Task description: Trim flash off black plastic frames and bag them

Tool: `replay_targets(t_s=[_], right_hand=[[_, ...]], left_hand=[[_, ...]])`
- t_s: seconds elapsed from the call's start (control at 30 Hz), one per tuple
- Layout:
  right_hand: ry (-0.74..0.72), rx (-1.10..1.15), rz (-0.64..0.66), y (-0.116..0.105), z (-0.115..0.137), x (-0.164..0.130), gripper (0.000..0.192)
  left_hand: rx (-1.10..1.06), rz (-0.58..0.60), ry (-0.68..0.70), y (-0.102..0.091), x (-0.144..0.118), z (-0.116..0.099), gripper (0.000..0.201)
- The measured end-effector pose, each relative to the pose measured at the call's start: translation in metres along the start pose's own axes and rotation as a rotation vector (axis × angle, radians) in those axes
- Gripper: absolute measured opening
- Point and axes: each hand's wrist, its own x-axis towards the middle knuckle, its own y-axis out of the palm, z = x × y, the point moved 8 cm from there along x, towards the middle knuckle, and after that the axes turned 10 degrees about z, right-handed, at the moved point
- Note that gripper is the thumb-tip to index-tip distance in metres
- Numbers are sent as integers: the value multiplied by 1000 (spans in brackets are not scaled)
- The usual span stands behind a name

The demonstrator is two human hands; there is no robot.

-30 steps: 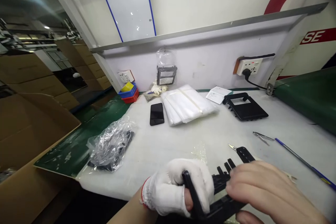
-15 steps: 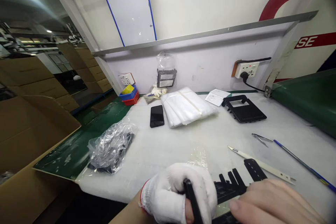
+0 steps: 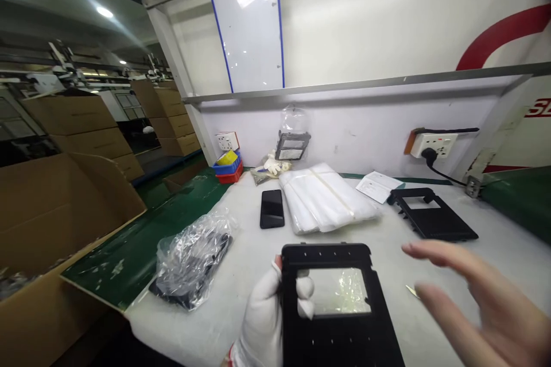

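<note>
Factory packing bench: stacked cartons, polybags.

Black frame cut off by the bottom edge; lower part unseen. Left hand mostly hidden behind it, wrist out of view. Right hand blurred, cropped at the corner. Contents of the crumpled plastic bag indistinct. Small blade barely visible, partly hidden behind the right fingers.

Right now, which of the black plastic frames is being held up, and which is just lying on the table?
The near black frame, gripped by the gloved left hand. The other frame lies flat at the table's right, untouched; the bare right hand hovers open.
</note>
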Motion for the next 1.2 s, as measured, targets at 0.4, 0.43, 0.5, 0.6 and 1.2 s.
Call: replay_targets(t_s=[0.4,0.43,0.5,0.6,1.2], right_hand=[[-89,237,300,69,19,39,22],[-86,223,307,65,21,36,23],[-56,183,346,59,20,28,28],[-111,95,450,60,31,19,36],[-221,13,505,58,59,-12,20]], left_hand=[[-155,-230,-241,-27,-39,-1,61],[-147,-213,-262,-27,-40,0,59],[-165,-243,-230,-29,-40,-2,52],[-186,-377,-196,-36,-38,-1,47],[-79,-442,-322,-30,-34,25,57]])
